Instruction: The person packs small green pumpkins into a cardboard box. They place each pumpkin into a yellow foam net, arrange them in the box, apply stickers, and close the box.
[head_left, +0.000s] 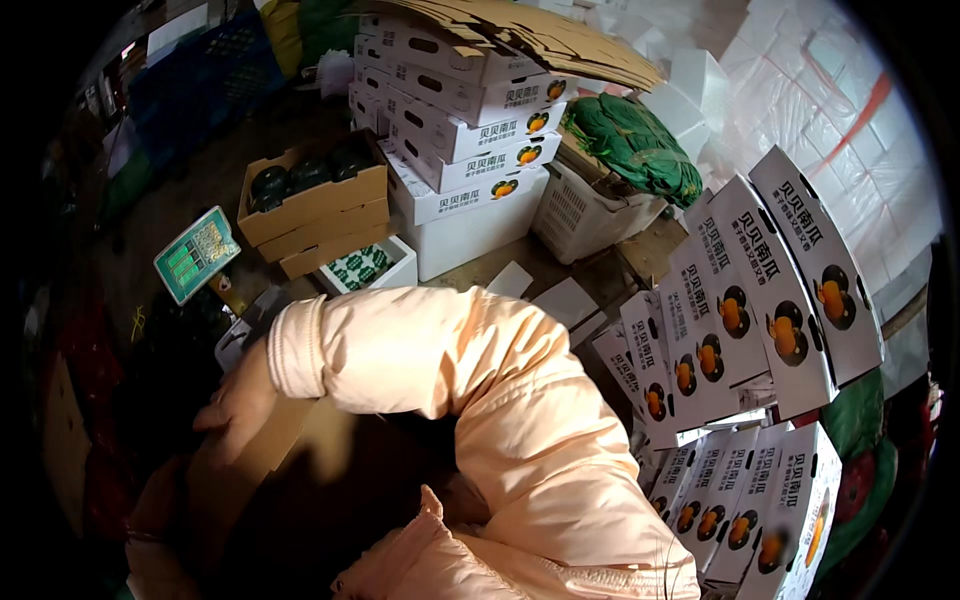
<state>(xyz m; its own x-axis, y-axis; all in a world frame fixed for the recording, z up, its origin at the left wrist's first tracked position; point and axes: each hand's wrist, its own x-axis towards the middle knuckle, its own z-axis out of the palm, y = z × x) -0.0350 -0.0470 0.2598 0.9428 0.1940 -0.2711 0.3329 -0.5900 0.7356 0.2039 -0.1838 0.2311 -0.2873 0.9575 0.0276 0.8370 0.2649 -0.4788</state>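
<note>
My right hand (244, 405), below the peach sleeve of a padded jacket, reaches across to the left beside the upper edge of a brown cardboard box (281, 435). Its fingers point down and are partly in shadow, so a grip cannot be made out. My left hand (161, 487) is a dim shape at the box's left side, with a pale sleeve below it; its fingers are lost in the dark. The box's inside is deeply shaded. Just beyond my right hand stands a digital scale, its green display (196, 256) tilted on a post.
Dark green squashes (307, 174) fill the top one of several stacked brown trays (319, 202). White printed cartons (480, 139) are stacked beyond, under flat cardboard (525, 30). A white crate (581, 210) holds green leafy bundles (637, 146). More printed cartons (772, 292) stand on the right.
</note>
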